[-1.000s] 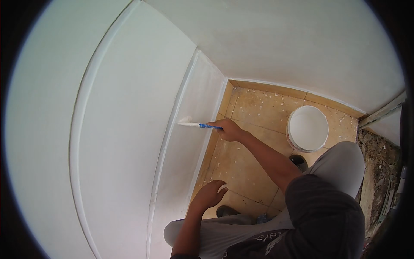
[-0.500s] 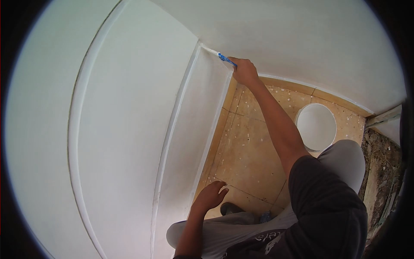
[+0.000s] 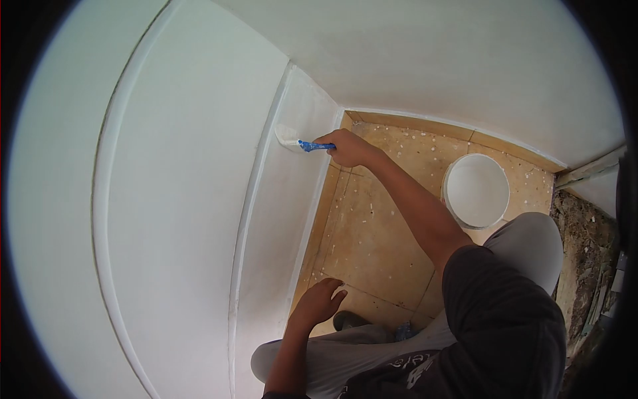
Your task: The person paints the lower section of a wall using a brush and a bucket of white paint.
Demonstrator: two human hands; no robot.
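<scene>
My right hand (image 3: 350,147) is closed round the blue handle of a paintbrush (image 3: 318,145). The brush's white-coated bristles (image 3: 290,137) press on the lower wall panel (image 3: 282,193), just beside its raised moulding, and a wet white patch shows there. Low in the view, my left hand (image 3: 318,302) hangs above my knee with loosely curved fingers, the thumb apart, and nothing visible in it. A white bucket (image 3: 476,191) stands on the floor to the right of my right forearm; its inside looks white.
Tan floor tiles (image 3: 372,233) carry many white specks. A tan skirting strip (image 3: 425,126) runs along the wall's foot. White mouldings (image 3: 100,219) cross the left wall. At the right edge lies rough, dirty ground (image 3: 578,246) beside a pale post (image 3: 588,167).
My right hand has brought the brush from the wall corner down and left onto the lower panel. My left hand stays nearly where it was, and the view has shifted slightly.
</scene>
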